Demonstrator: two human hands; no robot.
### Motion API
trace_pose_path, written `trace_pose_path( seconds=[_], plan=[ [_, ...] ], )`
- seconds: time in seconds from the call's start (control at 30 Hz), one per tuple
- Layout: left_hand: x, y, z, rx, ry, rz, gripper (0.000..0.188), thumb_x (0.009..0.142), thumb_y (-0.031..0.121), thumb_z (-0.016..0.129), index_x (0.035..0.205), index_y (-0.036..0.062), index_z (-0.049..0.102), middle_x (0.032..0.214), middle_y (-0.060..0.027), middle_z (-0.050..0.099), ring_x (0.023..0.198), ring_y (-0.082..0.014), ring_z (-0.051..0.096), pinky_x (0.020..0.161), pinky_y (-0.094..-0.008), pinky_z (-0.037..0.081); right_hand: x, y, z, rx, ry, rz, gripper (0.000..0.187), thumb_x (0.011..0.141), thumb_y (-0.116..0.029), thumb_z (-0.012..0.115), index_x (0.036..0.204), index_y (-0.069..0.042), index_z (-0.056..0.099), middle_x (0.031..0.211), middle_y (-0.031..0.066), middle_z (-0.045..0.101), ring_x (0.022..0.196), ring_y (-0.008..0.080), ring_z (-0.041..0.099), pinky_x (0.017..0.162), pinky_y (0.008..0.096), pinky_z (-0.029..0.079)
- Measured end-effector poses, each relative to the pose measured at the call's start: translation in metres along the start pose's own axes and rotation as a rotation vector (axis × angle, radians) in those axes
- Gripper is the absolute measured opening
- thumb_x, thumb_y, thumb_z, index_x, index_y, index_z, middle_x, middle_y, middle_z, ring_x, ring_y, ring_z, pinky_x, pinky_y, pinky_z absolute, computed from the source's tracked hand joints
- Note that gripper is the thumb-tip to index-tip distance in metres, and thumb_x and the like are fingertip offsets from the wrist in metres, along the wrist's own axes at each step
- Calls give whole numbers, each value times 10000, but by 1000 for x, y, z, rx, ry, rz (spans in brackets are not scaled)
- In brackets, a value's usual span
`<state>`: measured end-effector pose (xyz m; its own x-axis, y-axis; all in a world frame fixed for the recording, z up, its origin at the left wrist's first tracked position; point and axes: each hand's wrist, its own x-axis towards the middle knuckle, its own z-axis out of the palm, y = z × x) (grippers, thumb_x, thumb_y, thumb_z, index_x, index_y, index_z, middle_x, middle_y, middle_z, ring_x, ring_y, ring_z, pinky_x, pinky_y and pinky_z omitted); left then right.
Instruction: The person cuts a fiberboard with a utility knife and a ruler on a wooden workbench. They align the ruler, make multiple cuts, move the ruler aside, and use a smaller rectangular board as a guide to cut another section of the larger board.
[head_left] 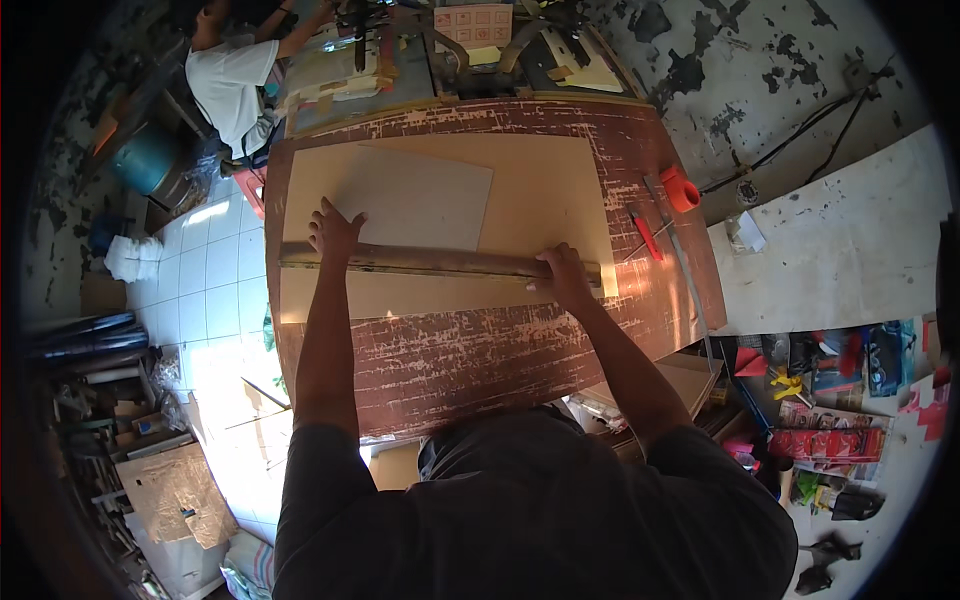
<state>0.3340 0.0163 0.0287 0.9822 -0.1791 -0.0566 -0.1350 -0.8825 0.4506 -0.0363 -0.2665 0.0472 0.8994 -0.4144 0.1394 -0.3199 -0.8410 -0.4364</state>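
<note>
A large tan cardboard sheet (420, 298) lies flat on the worn red-brown table. On its upper part rests a smaller grey board (420, 195), set at a slight angle. A long brown straight bar (440, 261) crosses the cardboard from side to side, along the grey board's lower edge. My left hand (337, 232) is open near the bar's left part, its fingers spread over the grey board and its wrist above the bar. Around the bar's right end, my right hand (566, 277) is closed, fingers bent over it.
To the right on the table (450, 365) are a red-handled cutter (646, 236), a roll of red tape (680, 189) and a long thin metal strip (685, 265). A machine (480, 55) stands beyond the far edge. At the far left another person (228, 85) works.
</note>
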Motion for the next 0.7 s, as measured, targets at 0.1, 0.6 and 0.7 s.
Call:
trace_pose_path(
  seconds=[0.1, 0.6, 0.7],
  plan=[
    [11, 8, 5, 189, -39, 5, 1049, 736, 577, 840, 1503, 61, 343, 1490, -275, 377, 1340, -476, 420, 1030, -602, 397, -1, 2, -2, 18, -34, 54, 626, 628, -256, 921, 1156, -96, 623, 1149, 137, 555, 1114, 363, 534, 933, 491, 466],
    [-4, -30, -52, -910, 55, 61, 278, 989, 247, 670, 837, 25, 601, 671, 29, 520, 625, -52, 386, 532, -275, 308, 12, 9, 0, 70, -217, 26, 631, 627, -311, 921, 1101, -26, 618, 978, 172, 686, 1001, 377, 661, 902, 482, 469],
    [-28, -46, -87, -1173, 177, 53, 259, 996, 254, 661, 858, 43, 603, 690, 31, 537, 633, -50, 439, 549, -251, 348, 2, 14, 3, 228, -187, -37, 519, 706, -330, 909, 995, -9, 622, 910, 128, 659, 849, 275, 650, 778, 401, 502]
  ],
)
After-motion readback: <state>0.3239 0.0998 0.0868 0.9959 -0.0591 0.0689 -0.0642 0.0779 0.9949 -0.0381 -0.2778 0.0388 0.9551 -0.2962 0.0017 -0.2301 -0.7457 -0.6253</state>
